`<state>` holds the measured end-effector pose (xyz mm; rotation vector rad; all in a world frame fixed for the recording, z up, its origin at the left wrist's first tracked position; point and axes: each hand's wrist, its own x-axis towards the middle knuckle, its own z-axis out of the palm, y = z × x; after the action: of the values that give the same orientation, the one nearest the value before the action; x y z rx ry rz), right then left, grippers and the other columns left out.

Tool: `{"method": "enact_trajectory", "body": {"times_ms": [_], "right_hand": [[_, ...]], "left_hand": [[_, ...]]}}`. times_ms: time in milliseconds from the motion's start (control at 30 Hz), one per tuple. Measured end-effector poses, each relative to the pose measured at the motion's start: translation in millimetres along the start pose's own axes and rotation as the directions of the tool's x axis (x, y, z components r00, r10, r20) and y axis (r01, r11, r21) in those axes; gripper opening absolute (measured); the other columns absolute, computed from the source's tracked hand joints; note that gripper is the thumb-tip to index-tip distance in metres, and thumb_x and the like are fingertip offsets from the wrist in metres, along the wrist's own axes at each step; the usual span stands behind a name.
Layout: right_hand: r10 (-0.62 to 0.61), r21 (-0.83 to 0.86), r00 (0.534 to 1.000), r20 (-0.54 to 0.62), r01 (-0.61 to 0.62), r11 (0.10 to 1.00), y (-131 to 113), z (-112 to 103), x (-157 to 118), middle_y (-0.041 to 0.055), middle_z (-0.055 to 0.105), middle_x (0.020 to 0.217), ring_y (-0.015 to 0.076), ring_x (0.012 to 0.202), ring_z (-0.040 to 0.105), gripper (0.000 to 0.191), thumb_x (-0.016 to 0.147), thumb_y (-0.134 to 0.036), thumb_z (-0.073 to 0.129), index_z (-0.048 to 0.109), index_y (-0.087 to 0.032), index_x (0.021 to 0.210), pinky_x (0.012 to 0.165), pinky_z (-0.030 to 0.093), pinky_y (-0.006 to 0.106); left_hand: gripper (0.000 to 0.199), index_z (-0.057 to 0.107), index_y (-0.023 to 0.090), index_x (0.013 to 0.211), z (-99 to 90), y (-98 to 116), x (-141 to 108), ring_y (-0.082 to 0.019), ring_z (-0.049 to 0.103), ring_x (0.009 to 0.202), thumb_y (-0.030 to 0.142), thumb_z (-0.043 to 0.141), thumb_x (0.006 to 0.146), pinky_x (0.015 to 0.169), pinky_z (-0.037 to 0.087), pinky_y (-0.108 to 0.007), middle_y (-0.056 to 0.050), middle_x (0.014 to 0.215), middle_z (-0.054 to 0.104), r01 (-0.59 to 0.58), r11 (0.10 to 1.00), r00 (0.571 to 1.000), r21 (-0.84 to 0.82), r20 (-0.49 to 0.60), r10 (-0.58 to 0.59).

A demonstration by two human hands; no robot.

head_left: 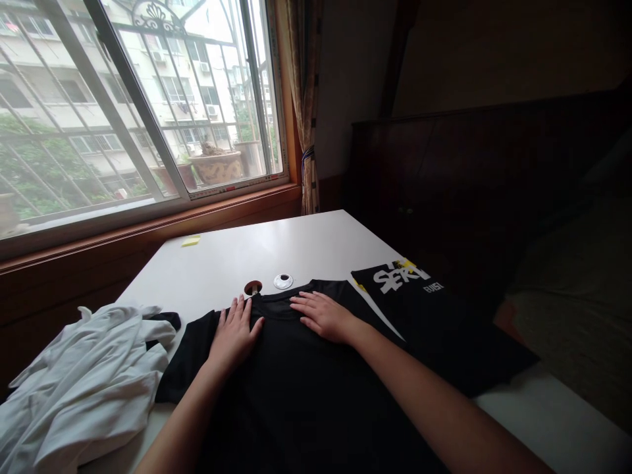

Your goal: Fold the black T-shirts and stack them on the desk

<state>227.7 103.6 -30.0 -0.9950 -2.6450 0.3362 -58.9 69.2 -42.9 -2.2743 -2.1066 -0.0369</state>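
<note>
A black T-shirt point(296, 395) lies spread on the white table, its neckline toward the far side and its lower part running out of view at the bottom. My left hand point(236, 332) rests flat on its left shoulder, fingers stretched out and thumb apart. On the other side of the collar, my right hand point(323, 316) lies flat on the cloth, fingers extended toward the neckline. Neither hand grips the fabric. The shirt's left sleeve point(185, 362) fans out beside my left forearm.
A crumpled white garment point(99, 382) sits at the left edge of the table point(257, 243). To the right lies a black garment with white lettering point(402, 280). Beyond the collar are a round table hole point(253, 288) and a round silvery piece point(283, 282). Yellow paper point(191, 241) lies farther back.
</note>
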Motion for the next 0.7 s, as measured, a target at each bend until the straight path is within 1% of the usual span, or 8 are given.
{"method": "enact_trajectory", "body": {"times_ms": [233,467,600,700], "right_hand": [[0.007,0.008,1.000,-0.022,-0.006,1.000,-0.5,-1.2,-1.0,0.0009,0.047,0.155,0.0232,0.146,0.036,0.048,0.102,-0.042,0.043,0.049,-0.032,0.148,0.122,0.023,0.046],[0.012,-0.007,0.998,-0.069,-0.012,1.000,-2.0,-1.0,-1.9,0.0042,0.052,0.150,0.0237,0.141,0.042,0.047,0.101,-0.043,0.045,0.052,-0.028,0.146,0.121,0.028,0.043],[0.040,-0.003,0.996,-0.079,-0.041,0.999,-1.1,-0.7,-2.4,0.0056,0.052,0.148,0.0243,0.138,0.044,0.047,0.100,-0.044,0.047,0.054,-0.028,0.144,0.119,0.032,0.043],[0.053,0.011,0.995,-0.079,-0.053,0.999,-0.5,-1.5,-2.9,0.0066,0.052,0.147,0.0250,0.136,0.046,0.047,0.099,-0.044,0.048,0.055,-0.028,0.143,0.118,0.034,0.044]], "left_hand": [[0.072,0.027,0.012,0.158,-5.0,0.7,-1.6,-0.030,0.010,0.154,0.057,0.029,0.102,0.123,0.014,-0.053,-0.015,0.166,0.013,0.005,1.000,1.000,-0.027,0.014,-0.004],[0.068,0.029,0.012,0.157,-6.9,-0.3,-4.2,-0.030,0.012,0.154,0.053,0.032,0.103,0.123,0.014,-0.052,-0.015,0.166,0.015,0.011,1.000,1.000,-0.014,0.009,-0.011],[0.065,0.032,0.013,0.156,-5.5,-0.5,-5.7,-0.029,0.014,0.154,0.051,0.033,0.104,0.123,0.015,-0.051,-0.015,0.165,0.018,0.014,1.000,1.000,-0.008,-0.006,-0.014],[0.062,0.036,0.015,0.155,-7.8,-0.9,-8.9,-0.030,0.017,0.153,0.048,0.036,0.103,0.122,0.019,-0.050,-0.013,0.165,0.022,0.009,1.000,0.999,0.013,-0.053,-0.008]]}}
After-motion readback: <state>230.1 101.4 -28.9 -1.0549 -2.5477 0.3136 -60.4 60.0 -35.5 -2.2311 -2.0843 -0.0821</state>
